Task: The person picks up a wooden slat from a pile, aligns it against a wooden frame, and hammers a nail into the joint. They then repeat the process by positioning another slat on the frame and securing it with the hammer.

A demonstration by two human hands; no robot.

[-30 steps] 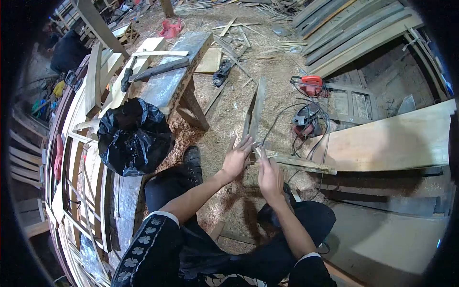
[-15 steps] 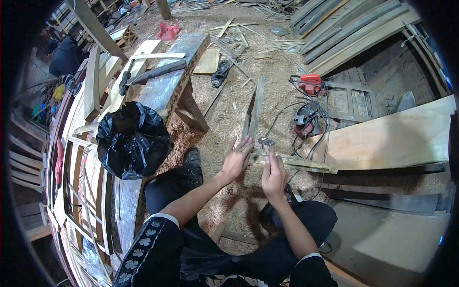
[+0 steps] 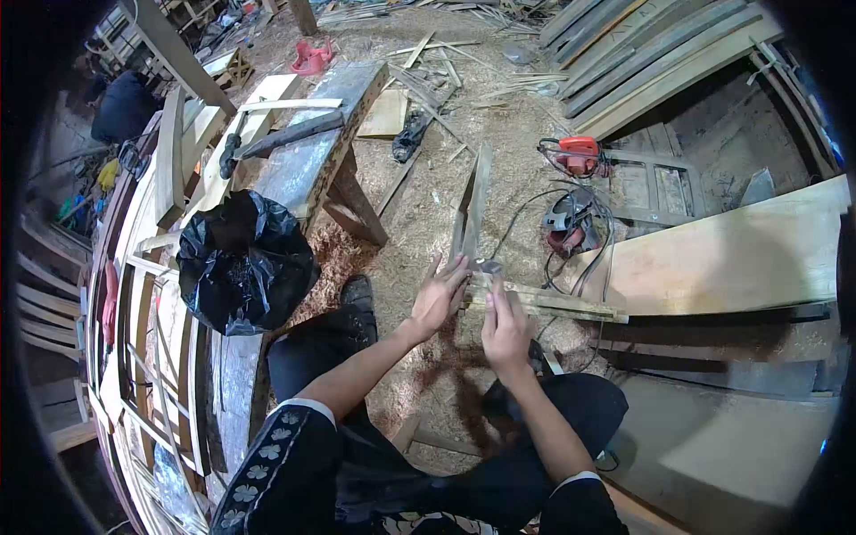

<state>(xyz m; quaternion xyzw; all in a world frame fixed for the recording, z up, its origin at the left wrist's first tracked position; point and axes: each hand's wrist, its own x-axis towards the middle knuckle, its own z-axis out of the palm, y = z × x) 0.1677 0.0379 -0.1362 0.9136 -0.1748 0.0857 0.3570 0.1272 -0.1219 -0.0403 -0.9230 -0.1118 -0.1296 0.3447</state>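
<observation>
My right hand (image 3: 506, 328) is closed round the handle of a hammer, and the hammer's metal head (image 3: 487, 266) is just beyond my fingers. My left hand (image 3: 437, 299) grips the near end of a narrow upright wooden strip (image 3: 473, 209), its fingertips close to the hammer head. From that corner a pair of pale wooden strips (image 3: 571, 306) runs off to the right, passing beyond my right hand. Whether a nail is between my left fingers is too small to tell.
A red power tool (image 3: 580, 156) and a circular saw (image 3: 571, 223) with tangled cables lie on the right, near a wide board (image 3: 722, 254). At left, a black plastic bag (image 3: 250, 294) sits by a bench (image 3: 312, 160). Shavings cover the floor (image 3: 508, 125).
The hammer head has shifted slightly left toward my left fingers, and my right hand has moved a little left with it. My left hand stays almost in place.
</observation>
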